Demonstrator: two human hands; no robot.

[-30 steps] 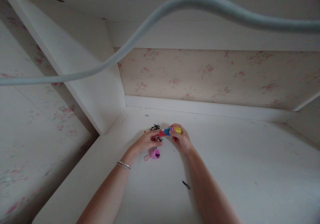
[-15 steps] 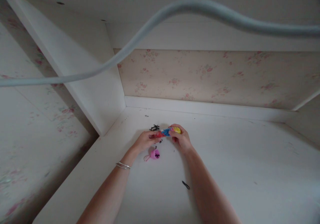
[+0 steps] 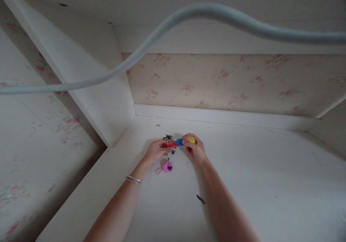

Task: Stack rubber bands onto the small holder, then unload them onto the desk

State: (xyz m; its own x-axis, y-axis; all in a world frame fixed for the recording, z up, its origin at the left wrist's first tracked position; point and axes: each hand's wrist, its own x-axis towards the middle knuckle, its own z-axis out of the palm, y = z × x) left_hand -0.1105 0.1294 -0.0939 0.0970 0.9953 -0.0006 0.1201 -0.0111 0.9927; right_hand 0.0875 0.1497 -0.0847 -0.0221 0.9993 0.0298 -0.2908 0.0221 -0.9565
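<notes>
A clear tube of small coloured pieces (image 3: 178,142), red at the left, blue in the middle and yellow at the right, lies sideways between my two hands. My left hand (image 3: 156,152) is closed around its red end. Around the yellow end my right hand (image 3: 197,149) is closed, thumb on the near side. Just beyond my left fingers is a small heap of black loops (image 3: 167,137), partly hidden. Nearer to me, a pink cup-shaped cap (image 3: 167,166) with a loop strap rests on its side, some black bits inside.
A longer black loop (image 3: 200,199) lies by my right forearm on the white surface (image 3: 243,170). A thick pale cable (image 3: 211,10) crosses the upper view. White side panel (image 3: 92,83) stands at the left, flowered wallpaper (image 3: 189,87) at the back.
My left fingers have shifted slightly left along the tube, so more of the red part shows. My right hand keeps its hold.
</notes>
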